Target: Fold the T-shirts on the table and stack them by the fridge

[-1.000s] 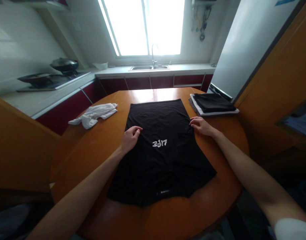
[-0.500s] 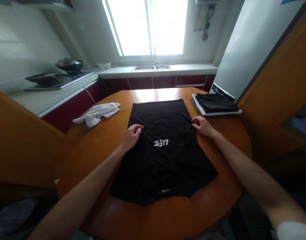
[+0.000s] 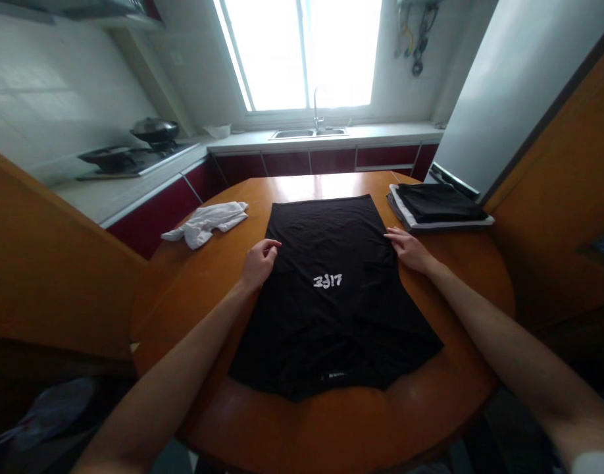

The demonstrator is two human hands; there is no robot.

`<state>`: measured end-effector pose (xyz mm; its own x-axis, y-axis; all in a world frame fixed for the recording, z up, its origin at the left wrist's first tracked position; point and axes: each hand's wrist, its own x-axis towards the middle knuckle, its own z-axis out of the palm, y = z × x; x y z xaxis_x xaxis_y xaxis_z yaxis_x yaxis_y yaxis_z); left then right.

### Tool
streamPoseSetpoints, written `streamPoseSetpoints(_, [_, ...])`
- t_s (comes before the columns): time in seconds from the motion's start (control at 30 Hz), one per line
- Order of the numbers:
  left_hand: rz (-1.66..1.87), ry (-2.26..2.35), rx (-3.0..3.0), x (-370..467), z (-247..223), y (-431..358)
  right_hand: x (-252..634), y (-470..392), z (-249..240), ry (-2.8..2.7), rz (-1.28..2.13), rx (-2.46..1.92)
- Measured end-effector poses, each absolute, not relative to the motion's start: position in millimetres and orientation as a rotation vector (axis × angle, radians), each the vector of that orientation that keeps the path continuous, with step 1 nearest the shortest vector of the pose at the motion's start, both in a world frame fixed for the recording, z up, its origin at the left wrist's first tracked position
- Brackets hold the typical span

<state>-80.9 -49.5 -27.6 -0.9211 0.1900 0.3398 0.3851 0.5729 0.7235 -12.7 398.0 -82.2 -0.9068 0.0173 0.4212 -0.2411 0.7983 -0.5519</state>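
A black T-shirt lies spread on the round wooden table, its hem toward the window and its collar nearest me. White lettering shows in its middle. At the shirt's left edge, my left hand has its thumb and fingers pinched on the black fabric. My right hand is at the opposite edge, its fingertips closed on the cloth there. Both hands are at about the same height along the shirt's sides.
On the table, a crumpled white cloth lies at the left and a stack of folded clothes at the back right. Beyond are a counter with a sink, and a stove with pans.
The whole view has shifted, so things appear slightly further right. Both hands have moved slightly along the shirt's sides toward its hem. The shirt lies much as before.
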Motion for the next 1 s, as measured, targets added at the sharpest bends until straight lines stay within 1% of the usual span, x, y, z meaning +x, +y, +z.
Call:
streamPoseSetpoints(0.17, [-1.216,-2.561,-0.441,-93,-25,-64,-11,398,-81,-2.566,0.806,0.074])
streamPoseSetpoints(0.33, [-1.234,-2.371,-0.457,-94,-21,-70,-7,392,-70,-2.447,0.779,0.093])
streamPoseSetpoints(0.4, [-1.140,-2.397,-0.560,-90,-21,-65,-5,388,-67,-2.448,0.776,0.101])
streamPoseSetpoints(0.57, [-0.767,-2.612,-0.885,-76,-33,-48,-3,378,-65,-2.510,0.769,0.214])
streamPoseSetpoints(0.73, [-0.469,-2.845,-0.745,-73,-48,-45,-6,378,-73,-2.682,0.715,0.215])
streamPoseSetpoints(0.87, [-0.332,-3.034,-0.689,-76,-53,-48,-10,382,-80,-2.841,0.649,0.137])
streamPoseSetpoints(1.0, [-0.250,-3.059,-0.692,-77,-52,-49,-11,384,-81,-2.874,0.618,0.091])
